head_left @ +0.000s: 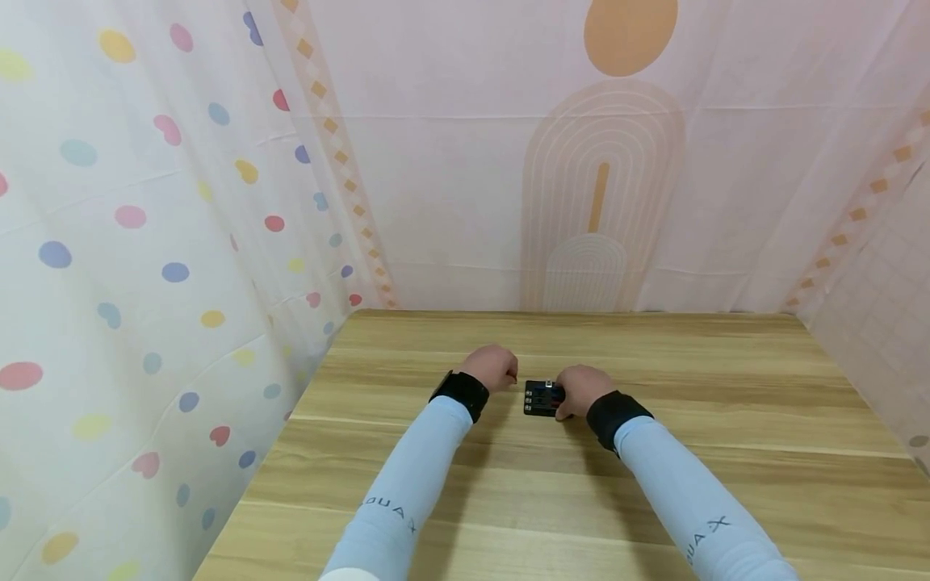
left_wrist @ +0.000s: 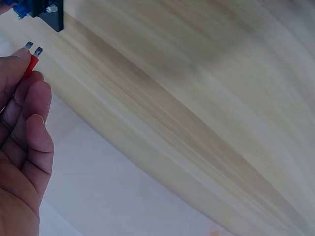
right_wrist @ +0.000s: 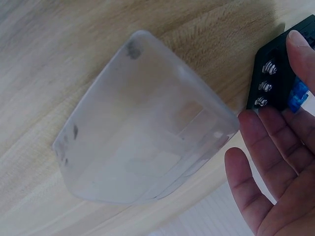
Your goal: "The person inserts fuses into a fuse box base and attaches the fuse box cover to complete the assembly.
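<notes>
A black fuse block point(head_left: 539, 398) with screw terminals lies on the table, its right part covered by my right hand point(head_left: 584, 389). That hand grips the block, thumb on top and fingers along its side in the right wrist view. A blue blade fuse point(right_wrist: 298, 96) sits in the block beside the thumb. My left hand point(head_left: 496, 369) is just left of the block, apart from it. Between its thumb and index finger it pinches a red blade fuse point(left_wrist: 32, 65), whose two metal prongs point toward the block in the left wrist view.
A clear plastic cover point(right_wrist: 142, 123) lies on the wooden table point(head_left: 465, 492) near the right hand, in the right wrist view. Patterned curtains point(head_left: 450, 202) hang behind the table's far edge and along its left side.
</notes>
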The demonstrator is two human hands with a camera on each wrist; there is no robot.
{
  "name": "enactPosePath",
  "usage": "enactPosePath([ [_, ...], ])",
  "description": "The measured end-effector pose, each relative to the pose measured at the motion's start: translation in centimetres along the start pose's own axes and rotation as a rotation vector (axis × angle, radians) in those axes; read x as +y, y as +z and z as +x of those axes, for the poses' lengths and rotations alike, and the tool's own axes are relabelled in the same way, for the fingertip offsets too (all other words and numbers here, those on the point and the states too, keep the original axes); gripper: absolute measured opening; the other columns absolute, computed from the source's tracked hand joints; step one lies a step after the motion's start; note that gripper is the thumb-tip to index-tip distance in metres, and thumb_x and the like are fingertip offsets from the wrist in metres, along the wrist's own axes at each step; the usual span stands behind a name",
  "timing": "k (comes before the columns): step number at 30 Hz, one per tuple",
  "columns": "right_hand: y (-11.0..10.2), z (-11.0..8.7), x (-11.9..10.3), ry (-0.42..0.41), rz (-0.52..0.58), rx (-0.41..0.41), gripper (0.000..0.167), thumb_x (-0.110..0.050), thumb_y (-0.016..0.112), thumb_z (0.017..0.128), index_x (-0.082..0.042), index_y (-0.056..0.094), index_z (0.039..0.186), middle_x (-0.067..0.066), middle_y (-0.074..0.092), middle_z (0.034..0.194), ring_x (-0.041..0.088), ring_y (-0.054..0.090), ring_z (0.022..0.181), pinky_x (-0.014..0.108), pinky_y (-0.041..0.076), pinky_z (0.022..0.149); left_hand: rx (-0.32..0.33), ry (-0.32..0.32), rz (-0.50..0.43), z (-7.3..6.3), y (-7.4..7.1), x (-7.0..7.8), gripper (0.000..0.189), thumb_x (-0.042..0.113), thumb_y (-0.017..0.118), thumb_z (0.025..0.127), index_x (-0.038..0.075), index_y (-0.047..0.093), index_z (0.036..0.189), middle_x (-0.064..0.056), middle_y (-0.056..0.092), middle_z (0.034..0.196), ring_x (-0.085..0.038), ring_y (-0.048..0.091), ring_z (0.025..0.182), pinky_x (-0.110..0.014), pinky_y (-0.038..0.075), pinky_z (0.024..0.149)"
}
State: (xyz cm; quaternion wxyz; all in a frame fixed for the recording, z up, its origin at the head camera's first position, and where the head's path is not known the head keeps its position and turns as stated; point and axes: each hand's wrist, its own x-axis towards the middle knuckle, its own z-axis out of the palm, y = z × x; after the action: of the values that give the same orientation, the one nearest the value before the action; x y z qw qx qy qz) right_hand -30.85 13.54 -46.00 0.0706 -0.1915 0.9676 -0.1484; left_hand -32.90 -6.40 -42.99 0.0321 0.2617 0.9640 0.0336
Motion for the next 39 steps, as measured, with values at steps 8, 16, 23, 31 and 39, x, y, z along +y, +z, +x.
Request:
enactPosePath([
  [8,-0.2,0.0,0.0,-0.011,0.002,0.003,0.029,-0.021,0.092,0.069,-0.008,0.075,0.089,-0.002,0.065,0.077,0.016,0.054,0.070,0.035,0.049,0.071,0.002,0.011,0.024,0.5,-0.7,1.2,0.007,0.014,0.072,0.092,0.013,0.077,0.087,0.004,0.070,0.083,-0.009,0.060,0.075,-0.024,0.051,0.073],
  [16,-0.1,0.0,0.1,-0.007,0.019,0.004,0.028,-0.019,0.092,0.069,-0.009,0.075,0.088,-0.003,0.065,0.077,0.016,0.054,0.070,0.036,0.049,0.073,-0.021,0.021,0.016,1.0,-0.8,2.2,0.008,0.015,0.071,0.093,0.013,0.078,0.092,0.006,0.070,0.085,-0.008,0.060,0.077,-0.023,0.050,0.074],
  [23,-0.2,0.1,0.1,-0.005,0.028,-0.005,0.027,-0.019,0.092,0.069,-0.009,0.074,0.087,-0.003,0.064,0.077,0.017,0.054,0.070,0.035,0.048,0.071,-0.013,0.072,0.018,1.4,-0.4,2.7,0.005,0.015,0.074,0.091,0.014,0.078,0.090,0.006,0.071,0.084,-0.008,0.062,0.077,-0.022,0.051,0.074],
  [31,0.1,0.4,0.5,-0.016,0.026,-0.002,0.024,-0.020,0.091,0.069,-0.011,0.072,0.081,-0.004,0.063,0.073,0.016,0.054,0.067,0.033,0.047,0.067,-0.036,0.078,0.018,1.6,-0.4,3.7,0.005,0.013,0.074,0.090,0.014,0.078,0.087,0.007,0.069,0.081,-0.007,0.059,0.073,-0.022,0.050,0.071],
  [39,0.3,0.6,0.8,-0.046,0.002,0.012,0.024,-0.021,0.092,0.069,-0.013,0.071,0.076,-0.005,0.061,0.070,0.015,0.051,0.064,0.031,0.044,0.064,-0.025,0.098,0.080,2.0,0.4,4.0,0.007,0.013,0.073,0.091,0.015,0.078,0.086,0.008,0.070,0.080,-0.005,0.060,0.071,-0.020,0.050,0.069],
])
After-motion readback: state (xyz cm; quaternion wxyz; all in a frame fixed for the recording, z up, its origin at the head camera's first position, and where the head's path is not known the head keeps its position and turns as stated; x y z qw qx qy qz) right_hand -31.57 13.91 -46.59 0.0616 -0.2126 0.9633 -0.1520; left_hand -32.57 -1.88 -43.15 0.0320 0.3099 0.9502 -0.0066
